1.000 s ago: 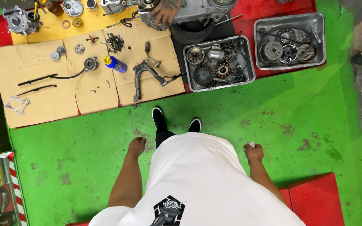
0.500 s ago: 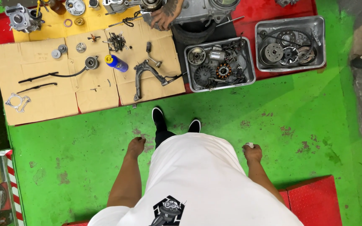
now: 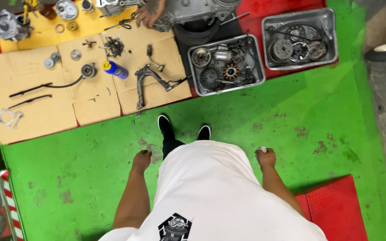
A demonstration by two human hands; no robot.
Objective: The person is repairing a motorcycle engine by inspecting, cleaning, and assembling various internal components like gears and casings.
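I stand on a green floor in a white shirt, with both arms hanging at my sides. My left hand (image 3: 141, 160) is loosely curled beside my hip and holds nothing I can see. My right hand (image 3: 266, 157) is closed into a fist, and a small white piece (image 3: 262, 149) shows at its top. My black shoes (image 3: 165, 126) point toward sheets of cardboard (image 3: 50, 114). Laid out on the cardboard are engine parts: a metal kick lever (image 3: 146, 78), a blue and yellow can (image 3: 115, 69) and a black cable with a pulley (image 3: 86, 71).
Two metal trays of engine parts (image 3: 226, 64) (image 3: 298, 40) stand on a red mat at the back. Another person's hand (image 3: 150, 13) rests on an engine casing (image 3: 193, 9) at the top. A red mat (image 3: 336, 205) lies at lower right, and grey floor runs along the right.
My hands have stayed at my sides. The view has drifted slightly, and the other person's hand has shifted a little on the engine casing.
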